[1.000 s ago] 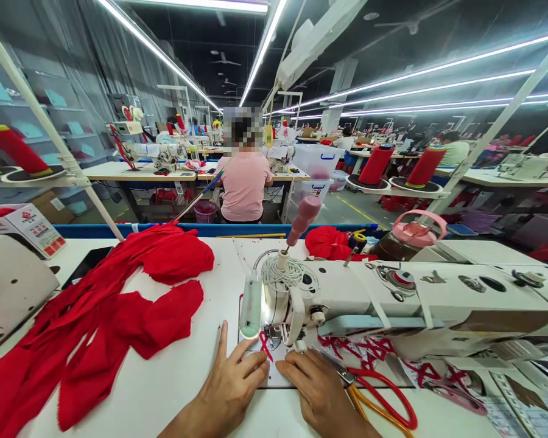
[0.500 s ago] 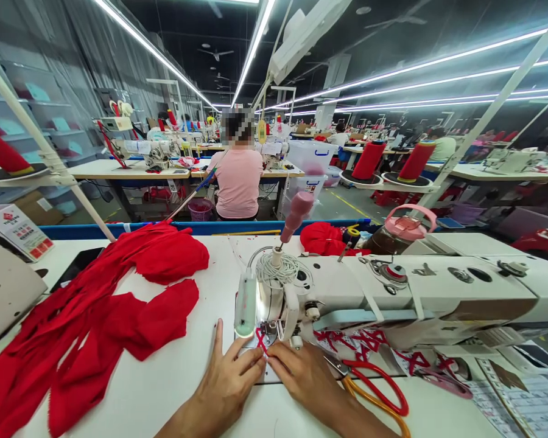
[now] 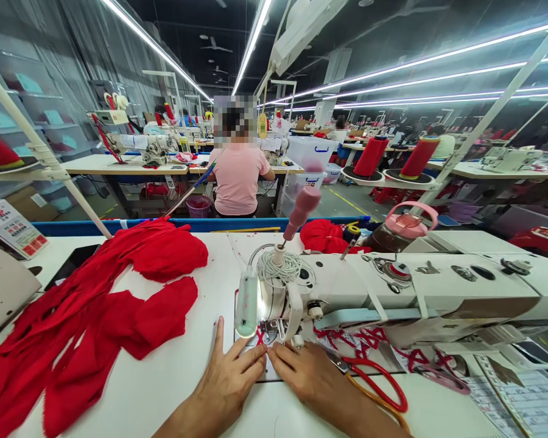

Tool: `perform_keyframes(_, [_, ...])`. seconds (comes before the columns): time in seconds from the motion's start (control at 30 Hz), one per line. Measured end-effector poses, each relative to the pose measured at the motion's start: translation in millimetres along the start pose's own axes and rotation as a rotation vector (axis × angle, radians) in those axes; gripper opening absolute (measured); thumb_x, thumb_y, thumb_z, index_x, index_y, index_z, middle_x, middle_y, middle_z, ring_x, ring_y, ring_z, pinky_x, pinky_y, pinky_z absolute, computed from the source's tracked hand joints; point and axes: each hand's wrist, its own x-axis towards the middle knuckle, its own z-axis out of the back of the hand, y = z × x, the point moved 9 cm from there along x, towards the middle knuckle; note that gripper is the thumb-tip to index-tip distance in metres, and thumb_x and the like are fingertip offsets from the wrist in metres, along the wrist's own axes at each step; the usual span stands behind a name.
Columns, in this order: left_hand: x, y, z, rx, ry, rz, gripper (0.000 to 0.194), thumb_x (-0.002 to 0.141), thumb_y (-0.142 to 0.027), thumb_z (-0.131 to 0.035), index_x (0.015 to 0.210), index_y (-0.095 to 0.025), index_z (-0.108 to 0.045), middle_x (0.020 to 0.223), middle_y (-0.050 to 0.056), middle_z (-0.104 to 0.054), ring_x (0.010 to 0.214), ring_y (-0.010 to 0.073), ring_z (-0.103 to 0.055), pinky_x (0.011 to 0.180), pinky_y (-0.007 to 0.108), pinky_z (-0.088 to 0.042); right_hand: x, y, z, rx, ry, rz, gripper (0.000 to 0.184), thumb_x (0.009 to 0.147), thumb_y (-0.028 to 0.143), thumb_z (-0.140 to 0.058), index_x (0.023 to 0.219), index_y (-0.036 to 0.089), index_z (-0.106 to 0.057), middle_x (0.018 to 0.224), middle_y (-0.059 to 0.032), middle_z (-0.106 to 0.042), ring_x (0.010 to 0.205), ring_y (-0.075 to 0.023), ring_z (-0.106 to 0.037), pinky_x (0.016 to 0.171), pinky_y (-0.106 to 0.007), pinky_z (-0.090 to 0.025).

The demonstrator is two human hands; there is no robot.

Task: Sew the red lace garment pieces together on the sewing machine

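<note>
At the sewing machine [image 3: 278, 298], a narrow red fabric strip [image 3: 260, 335] lies crossed beside the presser foot. My left hand [image 3: 231, 374] rests on the machine bed with its outer finger stretched away; its thumb side is closed on the strip's near end. Close beside it, my right hand [image 3: 301, 371] bends its fingers down, the tips meeting the left ones at the strip; what lies under them is mostly hidden. Red-and-orange-handled scissors [image 3: 379, 383] lie by my right wrist, partly beneath the forearm. More crossed red strips [image 3: 369, 337] on white pieces sit under the machine arm.
Long red fabric pieces [image 3: 119, 310] spread over the left of the white table. A pink-handled screwdriver [image 3: 301, 213] stands upright on the machine head. Behind it are a red cloth bundle [image 3: 322, 236] and a pink-lidded jug [image 3: 408, 225]. A person in pink [image 3: 236, 179] sits ahead.
Both hands stay nearly in place at the presser foot, with fingertips slightly shifted. The red strip between them shows less of its near end. The view has tilted a little.
</note>
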Motion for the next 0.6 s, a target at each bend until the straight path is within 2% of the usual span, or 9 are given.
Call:
perform_keyframes(0.07, [0.2, 0.8, 0.6, -0.012, -0.002, 0.019, 0.044, 0.088, 0.003, -0.04, 0.119, -0.021, -0.059, 0.131, 0.005, -0.068, 0.133, 0.0279, -0.051, 0.115, 0.072, 0.012, -4.8, -4.6, 5.9, 0.035, -0.031, -0.073, 0.04, 0.083, 0.001, -0.061, 0.12, 0.016, -0.06, 0.103, -0.0055, -0.071, 0.078, -0.0199, -0.061, 0.062, -0.03, -0.043])
perform_keyframes(0.2, [1.4, 1.2, -0.1, -0.045, 0.029, 0.027, 0.045, 0.087, 0.004, -0.041, 0.121, -0.021, -0.058, 0.133, 0.004, -0.067, 0.133, 0.0279, -0.051, 0.114, 0.072, 0.015, -11.2, -11.1, 12.5, 0.119, -0.109, -0.183, 0.04, 0.087, 0.006, -0.058, 0.125, 0.02, -0.06, 0.103, -0.0058, -0.07, 0.089, -0.0213, -0.061, 0.077, -0.032, -0.045])
perform_keyframes(0.33, [0.8, 4.1, -4.4, -0.071, 0.076, 0.039, 0.051, 0.084, 0.006, -0.042, 0.124, -0.02, -0.056, 0.135, 0.006, -0.066, 0.137, 0.0285, -0.047, 0.115, 0.073, 0.009, -8.7, -5.2, 4.6, 0.114, -0.091, -0.158, 0.042, 0.084, 0.002, -0.056, 0.122, 0.02, -0.061, 0.101, -0.0052, -0.069, 0.084, -0.02, -0.059, 0.072, -0.031, -0.044])
perform_keyframes(0.43, [0.1, 4.2, -3.5, -0.095, 0.078, 0.056, 0.051, 0.085, 0.005, -0.043, 0.127, -0.021, -0.056, 0.135, 0.007, -0.066, 0.138, 0.0282, -0.047, 0.116, 0.073, 0.003, -7.4, -1.9, 0.4, 0.101, -0.117, -0.156, 0.046, 0.08, -0.004, -0.05, 0.119, 0.02, -0.062, 0.1, -0.0046, -0.07, 0.081, -0.0197, -0.058, 0.075, -0.032, -0.045])
perform_keyframes(0.5, [0.9, 1.8, 3.1, -0.117, 0.082, 0.059, 0.045, 0.088, 0.0, -0.046, 0.127, -0.021, -0.056, 0.134, 0.007, -0.067, 0.138, 0.0276, -0.047, 0.118, 0.071, -0.003, -9.1, -0.1, 0.4, 0.088, -0.181, -0.152, 0.05, 0.076, -0.007, -0.046, 0.115, 0.02, -0.063, 0.098, -0.0042, -0.071, 0.079, -0.0201, -0.059, 0.075, -0.033, -0.046])
perform_keyframes(0.6, [2.6, 2.5, 23.3, -0.176, 0.095, 0.084, 0.035, 0.091, -0.01, -0.055, 0.123, -0.026, -0.059, 0.133, 0.003, -0.068, 0.14, 0.0262, -0.046, 0.12, 0.066, -0.013, -14.6, 1.6, -4.7, 0.062, -0.273, -0.103, 0.051, 0.073, -0.006, -0.045, 0.113, 0.019, -0.064, 0.098, -0.0057, -0.073, 0.077, -0.0223, -0.061, 0.07, -0.034, -0.047])
